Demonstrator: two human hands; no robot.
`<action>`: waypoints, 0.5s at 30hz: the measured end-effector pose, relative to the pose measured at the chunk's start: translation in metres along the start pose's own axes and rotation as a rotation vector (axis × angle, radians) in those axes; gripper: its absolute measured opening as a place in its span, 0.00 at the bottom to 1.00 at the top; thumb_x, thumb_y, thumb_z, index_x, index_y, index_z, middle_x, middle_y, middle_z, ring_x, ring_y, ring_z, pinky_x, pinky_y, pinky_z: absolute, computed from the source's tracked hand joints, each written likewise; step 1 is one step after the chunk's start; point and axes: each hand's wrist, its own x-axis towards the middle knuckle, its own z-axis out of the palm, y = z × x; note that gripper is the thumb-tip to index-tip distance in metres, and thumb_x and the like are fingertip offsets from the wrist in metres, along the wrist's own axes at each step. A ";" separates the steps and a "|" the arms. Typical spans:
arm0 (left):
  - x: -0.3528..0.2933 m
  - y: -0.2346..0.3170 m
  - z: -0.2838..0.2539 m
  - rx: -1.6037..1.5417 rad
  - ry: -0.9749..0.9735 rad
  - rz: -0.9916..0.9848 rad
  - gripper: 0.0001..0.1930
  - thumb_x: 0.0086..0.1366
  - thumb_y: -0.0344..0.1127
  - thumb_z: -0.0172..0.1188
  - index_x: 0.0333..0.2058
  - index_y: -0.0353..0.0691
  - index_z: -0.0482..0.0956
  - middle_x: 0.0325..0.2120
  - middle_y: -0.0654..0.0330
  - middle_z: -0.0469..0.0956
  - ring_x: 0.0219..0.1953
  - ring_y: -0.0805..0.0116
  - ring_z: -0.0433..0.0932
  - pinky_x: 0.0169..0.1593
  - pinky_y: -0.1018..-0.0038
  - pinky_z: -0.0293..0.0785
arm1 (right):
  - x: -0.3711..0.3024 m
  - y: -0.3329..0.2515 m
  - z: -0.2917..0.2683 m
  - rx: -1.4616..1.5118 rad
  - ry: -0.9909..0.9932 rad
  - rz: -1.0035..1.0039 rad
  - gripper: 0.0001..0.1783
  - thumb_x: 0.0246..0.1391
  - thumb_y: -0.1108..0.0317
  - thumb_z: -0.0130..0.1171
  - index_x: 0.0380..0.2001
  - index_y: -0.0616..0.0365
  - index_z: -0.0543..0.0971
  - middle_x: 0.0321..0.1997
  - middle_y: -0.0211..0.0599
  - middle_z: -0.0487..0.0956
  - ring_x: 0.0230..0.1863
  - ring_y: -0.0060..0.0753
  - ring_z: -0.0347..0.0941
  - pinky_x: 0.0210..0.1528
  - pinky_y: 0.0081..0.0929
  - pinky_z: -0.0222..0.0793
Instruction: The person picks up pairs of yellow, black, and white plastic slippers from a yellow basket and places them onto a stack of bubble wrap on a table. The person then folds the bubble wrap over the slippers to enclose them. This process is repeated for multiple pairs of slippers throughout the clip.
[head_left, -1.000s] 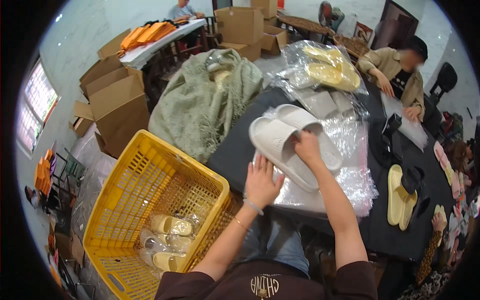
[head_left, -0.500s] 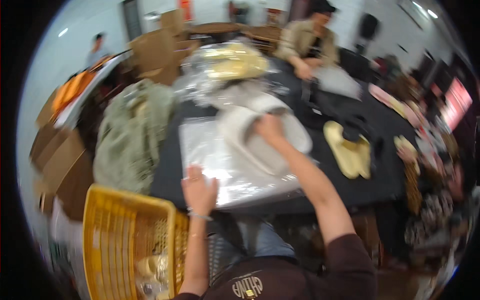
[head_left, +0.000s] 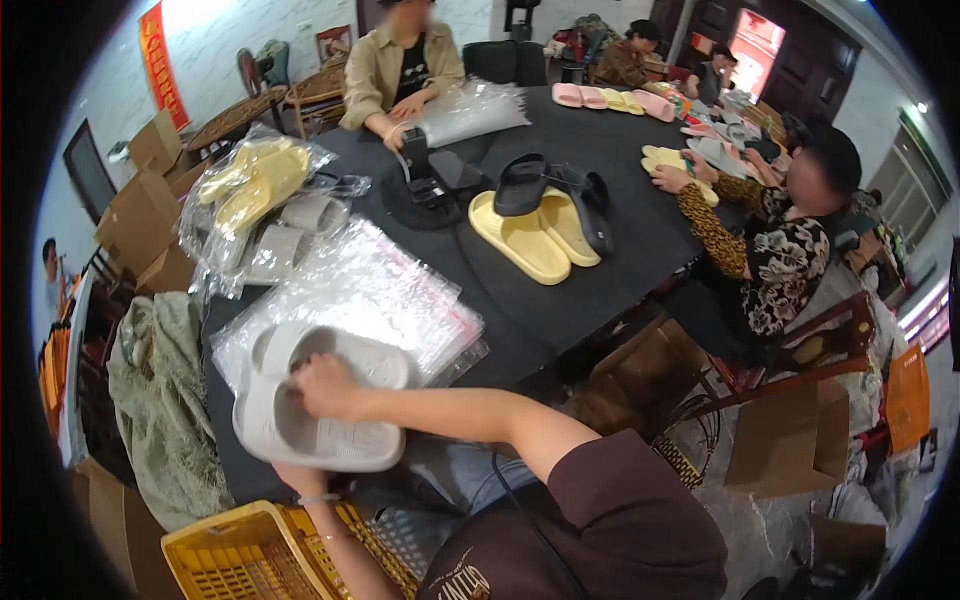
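Right now I am gripping 2 pale grey slippers at the near edge of the black table: my right hand is closing over their tops, while my left hand is supporting them from below, mostly hidden. They are lying on clear plastic bags, above a yellow basket.

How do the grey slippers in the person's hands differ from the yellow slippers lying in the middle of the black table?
The grey slippers are pale grey; the yellow slippers are light yellow. The grey slippers are gripped by the right hand, with the left hand under them, while the yellow slippers lie untouched. The grey slippers rest on clear plastic bags; the yellow slippers sit on the bare table. Both are thick-soled open-toe slide pairs.
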 end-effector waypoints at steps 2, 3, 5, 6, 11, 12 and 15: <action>0.004 0.042 -0.009 0.786 -0.081 0.269 0.26 0.54 0.41 0.55 0.51 0.34 0.72 0.54 0.45 0.68 0.60 0.49 0.61 0.61 0.58 0.53 | 0.017 0.031 -0.014 -0.182 0.078 0.027 0.11 0.43 0.62 0.56 0.26 0.59 0.80 0.30 0.47 0.79 0.36 0.48 0.73 0.40 0.44 0.69; 0.007 0.063 -0.007 0.645 0.024 0.114 0.28 0.60 0.45 0.50 0.55 0.33 0.67 0.58 0.45 0.62 0.63 0.49 0.56 0.62 0.58 0.52 | 0.026 0.049 -0.026 -0.245 0.114 0.010 0.11 0.43 0.62 0.57 0.24 0.58 0.80 0.28 0.46 0.79 0.33 0.50 0.74 0.35 0.44 0.71; 0.007 0.068 -0.007 0.620 0.009 0.042 0.31 0.64 0.51 0.45 0.58 0.33 0.62 0.61 0.46 0.57 0.65 0.51 0.53 0.63 0.58 0.50 | 0.039 0.082 -0.045 -0.252 0.149 0.108 0.14 0.48 0.58 0.56 0.24 0.58 0.80 0.27 0.46 0.79 0.33 0.50 0.75 0.33 0.44 0.72; 0.005 0.067 -0.008 0.622 0.021 0.034 0.32 0.63 0.51 0.46 0.58 0.33 0.62 0.62 0.46 0.56 0.65 0.52 0.53 0.63 0.58 0.50 | 0.041 0.091 -0.057 -0.299 0.136 0.125 0.14 0.50 0.58 0.55 0.25 0.58 0.80 0.28 0.47 0.79 0.35 0.49 0.75 0.35 0.44 0.72; 0.006 0.066 -0.007 0.593 0.036 0.031 0.32 0.62 0.52 0.46 0.58 0.34 0.62 0.62 0.46 0.56 0.65 0.53 0.52 0.64 0.58 0.50 | 0.059 0.158 -0.080 -0.338 0.260 0.365 0.15 0.46 0.58 0.58 0.31 0.60 0.78 0.33 0.46 0.80 0.40 0.49 0.74 0.40 0.45 0.69; 0.004 0.066 -0.009 0.603 0.044 0.040 0.32 0.63 0.52 0.46 0.58 0.34 0.63 0.61 0.46 0.57 0.65 0.52 0.53 0.63 0.57 0.50 | 0.061 0.170 -0.077 -0.362 0.280 0.356 0.16 0.47 0.57 0.57 0.32 0.60 0.78 0.32 0.47 0.80 0.39 0.49 0.74 0.40 0.45 0.69; 0.006 0.069 -0.011 0.595 0.049 0.040 0.31 0.63 0.52 0.46 0.58 0.33 0.63 0.61 0.45 0.57 0.65 0.51 0.53 0.63 0.56 0.50 | 0.071 0.181 -0.087 -0.295 0.284 0.466 0.18 0.48 0.55 0.56 0.31 0.61 0.78 0.32 0.50 0.80 0.37 0.51 0.76 0.40 0.45 0.69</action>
